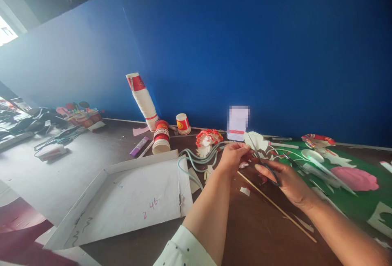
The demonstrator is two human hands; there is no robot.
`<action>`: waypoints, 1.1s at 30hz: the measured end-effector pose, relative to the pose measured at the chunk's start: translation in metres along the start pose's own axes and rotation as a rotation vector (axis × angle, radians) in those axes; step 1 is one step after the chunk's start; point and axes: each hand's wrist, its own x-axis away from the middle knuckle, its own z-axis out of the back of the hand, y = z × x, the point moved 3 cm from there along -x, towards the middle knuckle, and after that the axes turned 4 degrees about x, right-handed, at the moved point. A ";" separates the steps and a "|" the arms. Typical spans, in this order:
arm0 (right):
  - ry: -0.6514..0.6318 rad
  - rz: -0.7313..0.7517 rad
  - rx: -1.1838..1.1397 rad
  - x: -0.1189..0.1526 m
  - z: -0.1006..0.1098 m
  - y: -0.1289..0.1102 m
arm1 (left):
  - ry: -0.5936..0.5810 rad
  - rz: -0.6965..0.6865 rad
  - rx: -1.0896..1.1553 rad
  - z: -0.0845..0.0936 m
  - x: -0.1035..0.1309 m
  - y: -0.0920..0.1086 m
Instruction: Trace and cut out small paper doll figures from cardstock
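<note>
My right hand (283,178) is closed around the handles of dark scissors (260,158), whose blades point up and to the left, close to the fingers of my left hand. My left hand (232,156) is pinched closed; what it holds is too small and hidden to name. Just behind both hands lies a pale cut paper piece (256,140). Below them a thin wooden stick (275,205) runs diagonally over the brown table, beside a small white paper scrap (245,191).
A white cardboard box lid (131,202) lies at the left. Behind it stand stacked paper cups (143,105) and a single cup (183,124). A grey-green cable (196,160) coils near a red cut-paper flower (208,137). A green mat (361,205) bears pink paper (355,178) at the right.
</note>
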 end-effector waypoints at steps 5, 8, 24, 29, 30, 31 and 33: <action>-0.005 -0.005 -0.003 -0.002 0.000 0.004 | 0.016 0.011 0.019 0.000 0.000 0.002; 0.003 -0.002 -0.015 -0.002 0.000 0.004 | 0.016 0.010 0.022 0.000 0.000 0.003; -0.026 0.030 0.035 0.000 0.001 0.000 | -0.005 -0.002 -0.049 0.001 0.002 0.006; -0.022 0.040 0.067 -0.001 0.002 0.000 | -0.017 -0.003 -0.055 0.002 0.002 0.007; -0.020 0.054 0.075 -0.001 0.002 0.000 | -0.019 -0.005 -0.054 0.002 0.002 0.007; -0.019 0.068 0.085 -0.001 0.001 -0.001 | -0.022 -0.006 -0.054 0.002 0.002 0.007; -0.009 0.090 0.110 -0.001 0.001 -0.003 | -0.031 -0.007 -0.057 0.002 0.001 0.007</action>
